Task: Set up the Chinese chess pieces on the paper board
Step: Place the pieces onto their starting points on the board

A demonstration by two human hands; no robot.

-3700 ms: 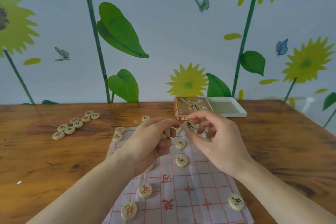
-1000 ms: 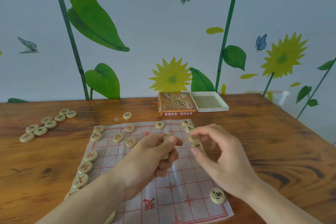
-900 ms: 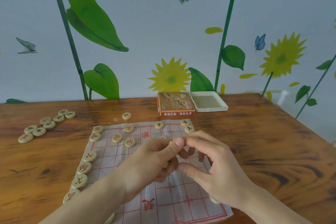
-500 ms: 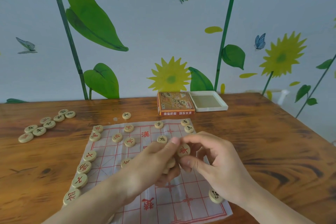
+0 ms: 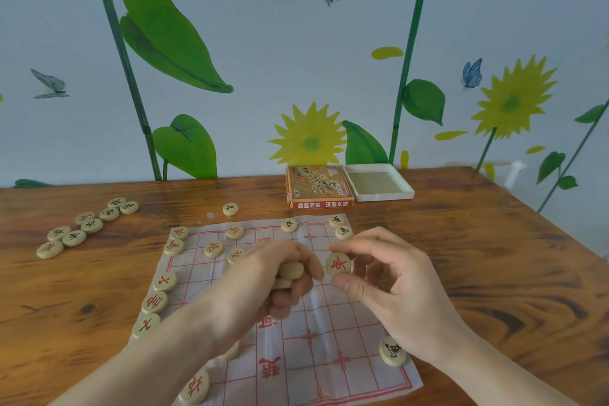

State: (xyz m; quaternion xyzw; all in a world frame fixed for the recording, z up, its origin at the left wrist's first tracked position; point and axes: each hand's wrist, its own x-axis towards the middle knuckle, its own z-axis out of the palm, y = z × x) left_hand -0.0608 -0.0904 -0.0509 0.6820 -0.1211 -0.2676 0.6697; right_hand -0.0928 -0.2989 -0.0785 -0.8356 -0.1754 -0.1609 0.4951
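wooden table (image 5: 494, 257) under paper board (image 5: 329, 372); sunflower mural wall (image 5: 263, 43) behind.

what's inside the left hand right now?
The left hand is curled round a small stack of pale chess pieces; two edges show between its fingers. Their faces, and any further pieces deeper in the fist, are covered.

The left hand (image 5: 280, 277) hides the middle of the white red-lined paper board (image 5: 346, 369); markings on the loose round wooden pieces (image 5: 74, 237) are too small to read.
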